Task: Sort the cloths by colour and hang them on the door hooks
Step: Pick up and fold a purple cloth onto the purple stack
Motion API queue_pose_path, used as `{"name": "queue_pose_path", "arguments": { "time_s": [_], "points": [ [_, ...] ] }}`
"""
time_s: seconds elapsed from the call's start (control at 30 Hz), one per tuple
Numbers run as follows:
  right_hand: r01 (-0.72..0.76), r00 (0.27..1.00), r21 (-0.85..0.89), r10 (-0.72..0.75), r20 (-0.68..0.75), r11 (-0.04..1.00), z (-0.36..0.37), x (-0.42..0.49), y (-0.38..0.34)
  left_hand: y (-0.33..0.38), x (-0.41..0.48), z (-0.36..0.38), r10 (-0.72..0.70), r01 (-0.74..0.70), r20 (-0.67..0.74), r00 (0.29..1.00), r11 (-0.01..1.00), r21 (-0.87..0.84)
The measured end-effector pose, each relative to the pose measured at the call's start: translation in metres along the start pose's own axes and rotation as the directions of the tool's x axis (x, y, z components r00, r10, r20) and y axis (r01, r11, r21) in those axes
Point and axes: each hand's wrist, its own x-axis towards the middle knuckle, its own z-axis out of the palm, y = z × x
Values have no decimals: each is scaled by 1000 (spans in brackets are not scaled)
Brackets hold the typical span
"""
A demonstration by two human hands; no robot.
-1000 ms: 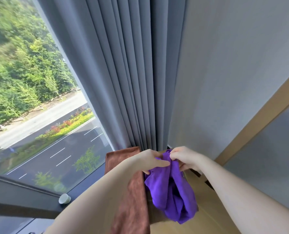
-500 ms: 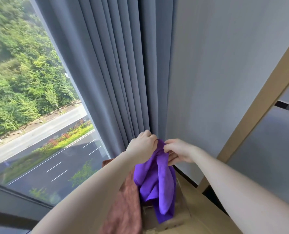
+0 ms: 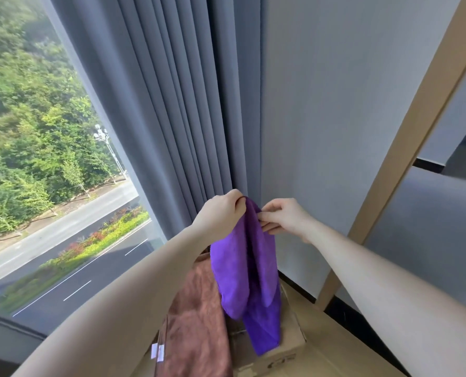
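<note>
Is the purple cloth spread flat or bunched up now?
Bunched: the purple cloth hangs in folds, its top pinched by the left hand and right hand.

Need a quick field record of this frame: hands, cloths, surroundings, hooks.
left hand: pinches the top edge of the purple cloth
right hand: pinches the same top edge, close beside the left hand
purple cloth: hangs bunched from both hands, in front of the grey curtain
brown cloth: below the left forearm, beside the cardboard box, white tags at its lower edge
door hooks: none in view
</note>
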Motion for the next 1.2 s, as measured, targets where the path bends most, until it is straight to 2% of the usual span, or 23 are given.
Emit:
{"name": "queue_pose_path", "arguments": {
  "time_s": [0.2,0.57,0.67,0.83,0.93,1.03,1.1,1.2],
  "points": [
    [121,955,-19,-122,-269,992,1,-20,-34,17,-7,-28,13,-22,-48,999,979,-201],
    [291,853,-28,-273,-444,956,16,-62,-99,42,-4,-114,110,-133,-97,989,952,-277],
    [313,805,-158,-350,-479,936,15,-67,-115,49,-4,-146,159,-186,-127,979,954,-234],
    [352,769,-174,-390,-506,920,16,-72,-142,65,6,-188,289,-293,-197,937,956,10],
    [393,781,-134,-407,-474,910,19,-77,-152,78,13,-201,305,-292,-258,917,952,88],
    [421,859,30,-388,-333,907,15,-86,-156,91,18,-212,355,-297,-319,879,930,217],
    [324,933,43,-311,-179,945,10,-91,-156,97,21,-220,383,-301,-342,858,915,269],
    [148,989,-140,-145,31,979,4,-92,-152,104,26,-234,386,-291,-331,861,908,301]
  ]
}}
